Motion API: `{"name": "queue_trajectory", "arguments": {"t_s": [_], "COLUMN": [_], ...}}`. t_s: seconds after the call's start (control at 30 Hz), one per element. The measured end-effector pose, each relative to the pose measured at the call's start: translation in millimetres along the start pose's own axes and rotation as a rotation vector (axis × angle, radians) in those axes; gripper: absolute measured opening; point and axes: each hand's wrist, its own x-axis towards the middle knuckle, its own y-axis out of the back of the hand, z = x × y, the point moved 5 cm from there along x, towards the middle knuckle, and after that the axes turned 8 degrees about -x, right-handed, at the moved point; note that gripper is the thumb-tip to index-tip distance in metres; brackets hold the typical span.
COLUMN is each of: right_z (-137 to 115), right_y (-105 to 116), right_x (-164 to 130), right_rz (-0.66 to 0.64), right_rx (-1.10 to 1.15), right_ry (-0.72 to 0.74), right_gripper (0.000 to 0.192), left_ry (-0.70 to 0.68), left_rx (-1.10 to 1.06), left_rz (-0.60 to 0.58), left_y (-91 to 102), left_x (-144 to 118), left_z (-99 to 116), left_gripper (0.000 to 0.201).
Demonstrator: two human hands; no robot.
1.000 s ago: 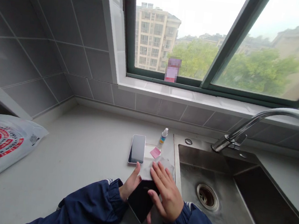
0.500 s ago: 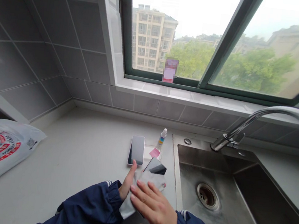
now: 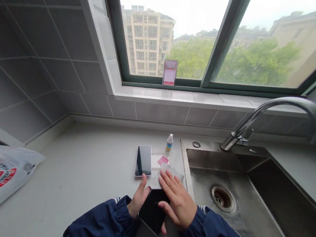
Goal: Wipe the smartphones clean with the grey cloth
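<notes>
A wiping step appears to be in hand. The black smartphone (image 3: 153, 210) is held low over the bench (image 3: 96, 161), screen up and turned at a slant, with its upper end covered by a pale cloth (image 3: 178, 173). It is gripped along its left edge by the left hand (image 3: 137, 201), whose thumb is raised; fingertips show at the opposite edge, so the hand seems to be passed beneath. The right hand (image 3: 179, 204) is laid palm down with fingers outstretched over the cloth, its thumb over the screen. Whether any fold of the cloth is pinched under that palm cannot be told.

For a further stroke, even pressure from the flat fingers would be called for, with the lower end, left uncovered by the cloth, to be reached and the smartphone kept braced from below.

Just beyond the raised left thumb, the white-edged smartphone (image 3: 144, 161) is lying flat, so little room is left in that direction. A pink sheet (image 3: 163, 160) lies just past the cloth, and the spray bottle (image 3: 169, 143) is stood upright behind it. On the right, movement is limited by the rim of the sink (image 3: 187, 167), close beside the cloth. More room is offered on the left, where the plastic bag (image 3: 0, 176) is set well apart.
</notes>
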Motion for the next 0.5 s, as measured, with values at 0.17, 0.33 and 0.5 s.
{"name": "queue_trajectory", "arguments": {"t_s": [0.17, 0.33, 0.5], "right_z": [-23.0, -54.7, -48.3], "right_y": [1.7, 7.4, 3.6], "right_x": [-2.1, -5.8, -5.5], "right_rz": [-0.094, -0.095, -0.113], "right_rx": [0.105, 0.174, 0.130], "right_ry": [0.096, 0.286, 0.258], "right_gripper": [0.074, 0.072, 0.067], "left_ry": [-0.137, 0.023, -0.009], "left_rx": [-0.037, -0.153, -0.154], "left_rz": [0.090, 0.123, 0.108], "left_y": [2.1, -2.3, 0.5], "left_x": [2.5, -0.3, -0.1], "left_z": [7.8, 4.6, 4.5], "left_gripper": [0.090, 0.115, 0.104]}}
